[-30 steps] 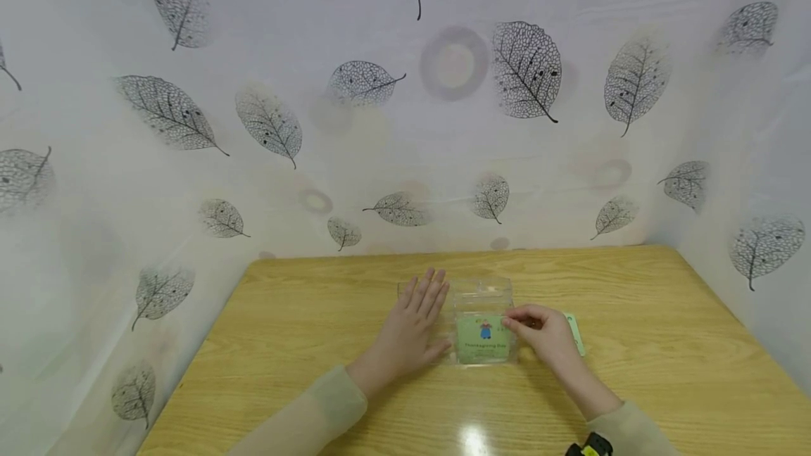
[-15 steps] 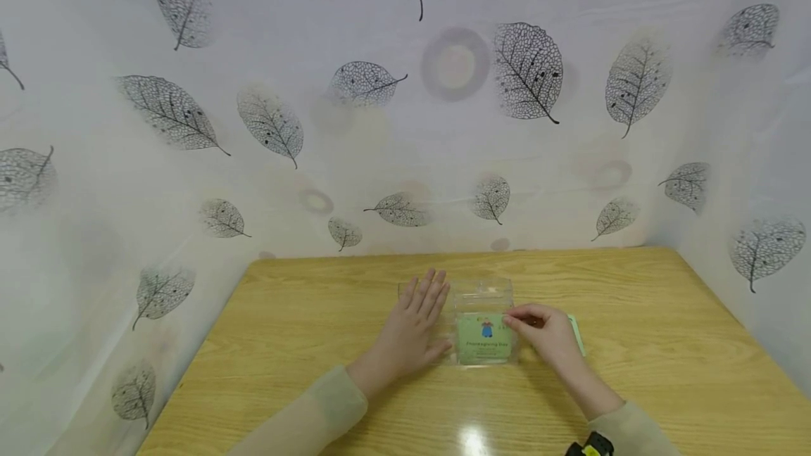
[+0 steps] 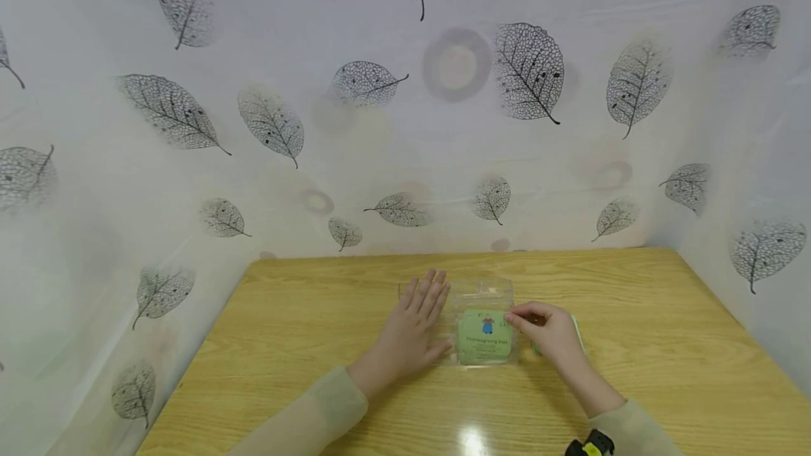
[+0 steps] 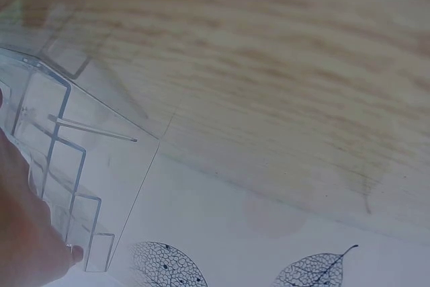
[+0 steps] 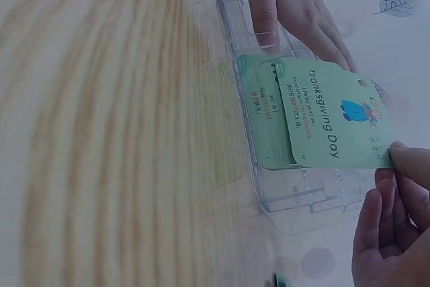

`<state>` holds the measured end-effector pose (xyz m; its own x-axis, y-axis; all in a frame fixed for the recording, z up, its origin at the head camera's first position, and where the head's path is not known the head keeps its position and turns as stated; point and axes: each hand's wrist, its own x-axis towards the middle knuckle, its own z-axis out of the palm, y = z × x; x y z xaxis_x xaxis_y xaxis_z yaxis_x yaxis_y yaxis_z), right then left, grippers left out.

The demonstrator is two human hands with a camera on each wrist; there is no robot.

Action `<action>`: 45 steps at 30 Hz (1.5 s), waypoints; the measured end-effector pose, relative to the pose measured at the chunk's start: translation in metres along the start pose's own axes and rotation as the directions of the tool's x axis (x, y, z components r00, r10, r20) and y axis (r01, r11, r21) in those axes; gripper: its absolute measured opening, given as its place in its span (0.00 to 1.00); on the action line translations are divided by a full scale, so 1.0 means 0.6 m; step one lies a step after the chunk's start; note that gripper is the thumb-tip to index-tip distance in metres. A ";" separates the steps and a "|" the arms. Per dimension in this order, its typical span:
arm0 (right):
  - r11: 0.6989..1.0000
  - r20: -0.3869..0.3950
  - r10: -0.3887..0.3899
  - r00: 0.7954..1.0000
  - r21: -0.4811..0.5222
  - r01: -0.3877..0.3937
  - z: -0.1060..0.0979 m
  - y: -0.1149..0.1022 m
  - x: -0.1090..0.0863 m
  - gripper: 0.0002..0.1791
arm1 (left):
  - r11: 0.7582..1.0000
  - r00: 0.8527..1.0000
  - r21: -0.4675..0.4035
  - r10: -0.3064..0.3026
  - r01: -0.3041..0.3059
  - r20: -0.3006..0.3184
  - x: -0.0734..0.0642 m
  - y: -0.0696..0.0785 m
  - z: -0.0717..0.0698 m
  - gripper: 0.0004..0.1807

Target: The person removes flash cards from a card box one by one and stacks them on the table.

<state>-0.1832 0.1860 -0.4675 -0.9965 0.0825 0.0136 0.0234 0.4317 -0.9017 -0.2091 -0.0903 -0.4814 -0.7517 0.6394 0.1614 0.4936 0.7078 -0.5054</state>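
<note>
Pinching green Thanksgiving card (image 5: 329,117) by corner w/ R hand (image 3: 548,333); resting straight-fingered L hand (image 3: 412,329) on clear holder (image 3: 484,299). Best to keep holder steady, card unbent.

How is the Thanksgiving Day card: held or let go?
Held: in the right wrist view, the right hand pinches the card at one corner.

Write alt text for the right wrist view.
The right hand pinches a corner of a green card printed "Thanksgiving Day", which overlaps another green card in a clear plastic holder. The left hand is at the holder's far end; a wood-grain table fills the left side.
</note>
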 end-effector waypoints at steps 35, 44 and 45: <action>0.991 -0.004 -0.045 0.999 0.125 0.045 -0.014 -0.002 0.005 0.15 | 1.000 1.000 -0.001 0.005 -0.005 -0.011 0.000 0.000 0.001 0.55; 0.991 -0.005 -0.030 1.000 0.134 0.031 -0.018 0.005 0.009 0.16 | 1.000 0.999 -0.015 0.005 -0.006 -0.032 0.000 0.000 0.001 0.55; 0.991 -0.007 -0.029 1.000 0.133 0.030 -0.018 0.005 0.009 0.16 | 1.000 0.999 -0.012 0.004 -0.005 -0.033 0.000 0.000 0.002 0.55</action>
<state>-0.1876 0.1973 -0.4653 -0.9962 0.0761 0.0427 -0.0169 0.3111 -0.9502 -0.2095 -0.0905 -0.4823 -0.7347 0.6521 0.1871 0.5024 0.7083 -0.4959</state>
